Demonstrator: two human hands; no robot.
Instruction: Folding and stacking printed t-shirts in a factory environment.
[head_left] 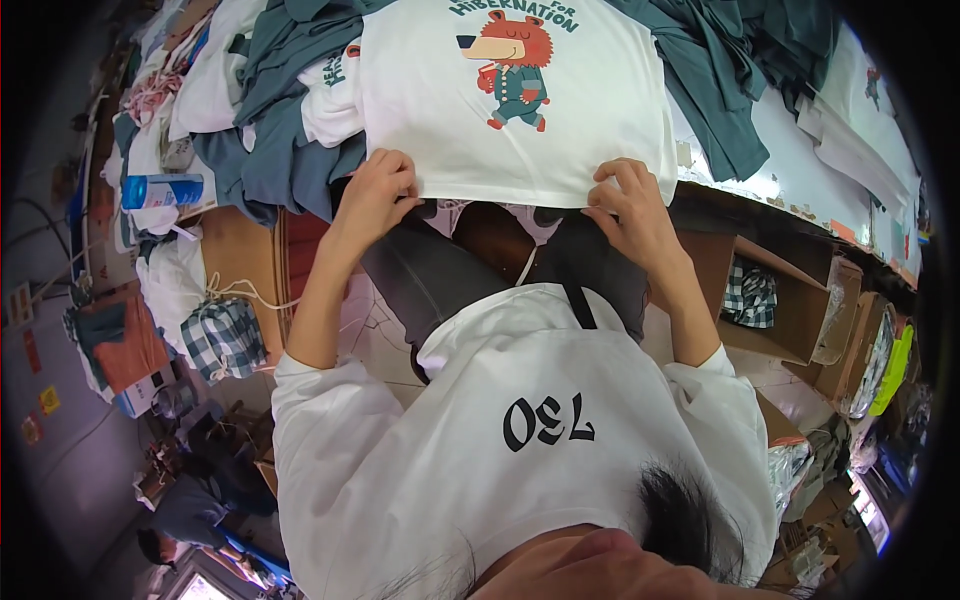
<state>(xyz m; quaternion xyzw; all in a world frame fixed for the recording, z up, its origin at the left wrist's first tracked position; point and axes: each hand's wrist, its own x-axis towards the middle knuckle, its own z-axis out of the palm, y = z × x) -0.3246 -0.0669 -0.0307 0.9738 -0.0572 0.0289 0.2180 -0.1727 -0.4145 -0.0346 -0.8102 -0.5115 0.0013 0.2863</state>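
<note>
A white T-shirt (420, 115) with a printed brown bear in green clothes lies flat across the table in front of me, its hem toward me at the table's near edge. My left hand (378, 195) pinches the hem near its left corner. Near the right corner, my right hand (632, 208) is closed on the same hem, fingers curled over the cloth. Between the two hands the hem runs nearly straight. The shirt's upper part goes out of view at the top.
Dark green garments (715, 90) lie right of the shirt; more green cloth (285, 70) is heaped at left. A blue packet (162, 191) sits at the table's left. Below right stands a cardboard box (780, 335) with checked cloth. Another person (195, 510) is at lower left.
</note>
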